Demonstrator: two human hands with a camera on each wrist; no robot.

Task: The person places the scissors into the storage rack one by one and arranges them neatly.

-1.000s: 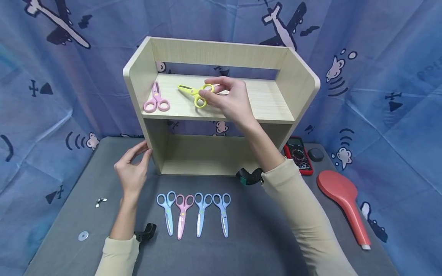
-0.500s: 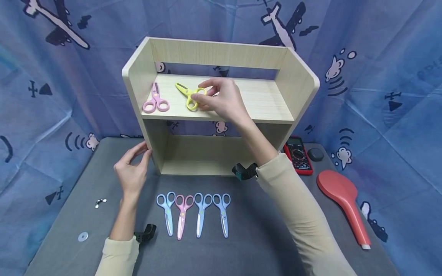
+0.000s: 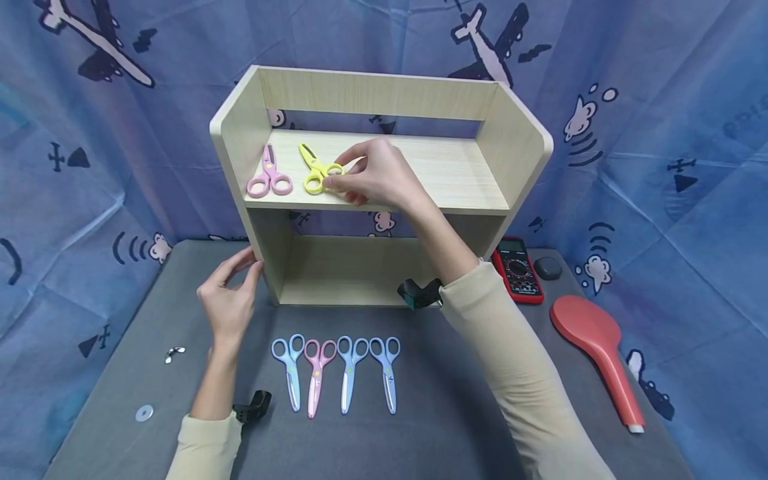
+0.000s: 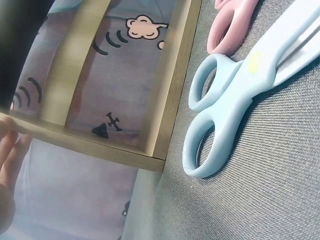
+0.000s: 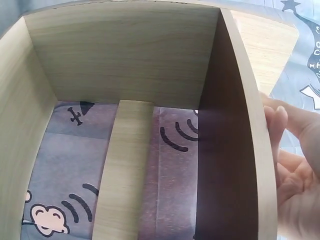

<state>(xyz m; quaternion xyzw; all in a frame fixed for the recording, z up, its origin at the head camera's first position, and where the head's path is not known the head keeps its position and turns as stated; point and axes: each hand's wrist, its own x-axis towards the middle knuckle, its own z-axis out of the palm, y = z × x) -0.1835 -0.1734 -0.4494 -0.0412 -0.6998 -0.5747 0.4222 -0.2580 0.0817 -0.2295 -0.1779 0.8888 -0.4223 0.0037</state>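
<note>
In the head view, my right hand [image 3: 381, 172] pinches one handle loop of the yellow scissors [image 3: 314, 160] at the upper board of the wooden shelf [image 3: 456, 167]. The blades point back and to the left. Left of them lie pink scissors [image 3: 269, 175] on the same board. My left hand [image 3: 228, 297] touches the shelf's left side panel with its fingertips. In the left wrist view, some fingers [image 4: 15, 160] of that hand show at the panel's edge. The right wrist view shows the right hand [image 5: 295, 165] beyond the board; the yellow scissors are hidden there.
Light blue scissors [image 3: 291, 373], pink scissors [image 3: 316, 377] and two more blue ones lie in a row before the shelf. A red multimeter [image 3: 519, 270], a dark mouse-like object [image 3: 548, 269] and a red shower-head-shaped object [image 3: 594, 340] are at the right. A washer [image 3: 144, 413] lies at left.
My right hand has moved left with the yellow scissors and turned them, so the blades point further back and the handles sit nearer the board's front. The left hand has stayed at the panel.
</note>
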